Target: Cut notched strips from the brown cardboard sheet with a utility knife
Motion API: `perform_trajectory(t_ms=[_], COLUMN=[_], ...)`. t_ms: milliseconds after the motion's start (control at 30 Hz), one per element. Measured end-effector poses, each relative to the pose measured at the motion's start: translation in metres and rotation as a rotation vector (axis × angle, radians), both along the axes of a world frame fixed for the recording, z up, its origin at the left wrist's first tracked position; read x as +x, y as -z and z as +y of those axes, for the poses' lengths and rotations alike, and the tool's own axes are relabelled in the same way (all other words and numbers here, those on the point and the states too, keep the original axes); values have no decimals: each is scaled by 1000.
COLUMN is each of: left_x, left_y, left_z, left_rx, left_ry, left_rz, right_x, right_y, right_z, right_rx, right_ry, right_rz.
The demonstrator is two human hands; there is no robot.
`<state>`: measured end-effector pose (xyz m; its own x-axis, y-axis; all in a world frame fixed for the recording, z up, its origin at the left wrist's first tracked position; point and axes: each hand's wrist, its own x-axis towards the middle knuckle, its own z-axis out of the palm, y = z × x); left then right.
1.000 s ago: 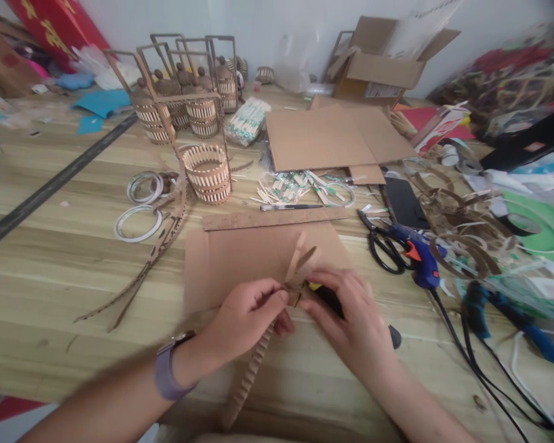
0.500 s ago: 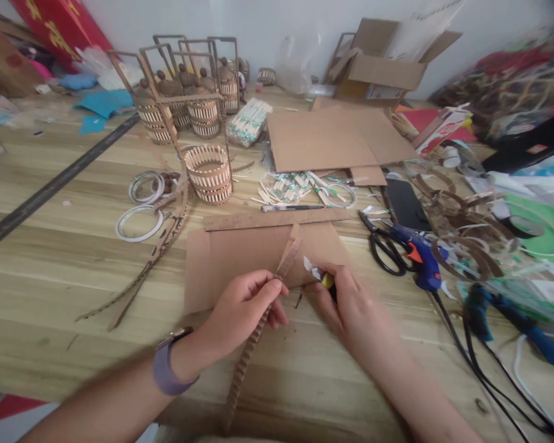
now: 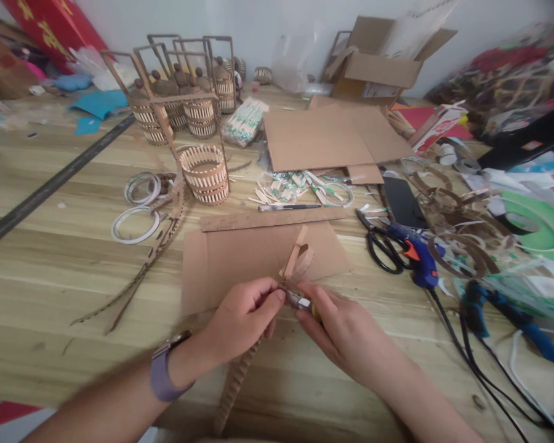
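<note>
My left hand [image 3: 242,317] pinches a long corrugated cardboard strip [image 3: 233,384] near its upper end, where thin pieces [image 3: 296,257] stick up. My right hand [image 3: 344,329] is closed around a utility knife [image 3: 303,301] with a yellow body, and its blade touches the strip beside my left fingertips. Both hands work over a flat cardboard sheet [image 3: 244,258] on the wooden table [image 3: 50,271]. A purple watch sits on my left wrist.
A cardboard ruler strip [image 3: 268,218] lies behind the sheet. Scissors [image 3: 381,246] and a blue glue gun [image 3: 418,255] lie to the right with cables. A slatted basket [image 3: 205,173], tape rolls [image 3: 136,224], finished baskets [image 3: 184,104] and an open box [image 3: 373,67] stand farther back.
My right hand brought the knife from right of the strip in and down against it, by my left fingertips. The strip's top pieces shifted slightly.
</note>
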<state>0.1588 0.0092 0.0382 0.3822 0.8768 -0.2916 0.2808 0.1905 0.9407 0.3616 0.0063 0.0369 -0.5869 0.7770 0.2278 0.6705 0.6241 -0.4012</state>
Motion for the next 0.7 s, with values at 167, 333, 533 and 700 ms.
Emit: perform_trajectory(t_ms=[167,333,533,700], left_x=[1,0,0,0], left_y=[1,0,-1,0], left_z=[0,-1,-1,0], left_rx=[3,21,32,64], left_ry=[-5,-10,-12,-14], left_rz=[-20,-24,-43,-36], right_x=[1,2,1,1], right_y=[-1,-4,-8,-11], right_z=[-1,-1,-1,-1], right_rx=[-73,-116,-155,-183], right_ry=[-8,-27,-33,-27], right_rz=[13,40,64,62])
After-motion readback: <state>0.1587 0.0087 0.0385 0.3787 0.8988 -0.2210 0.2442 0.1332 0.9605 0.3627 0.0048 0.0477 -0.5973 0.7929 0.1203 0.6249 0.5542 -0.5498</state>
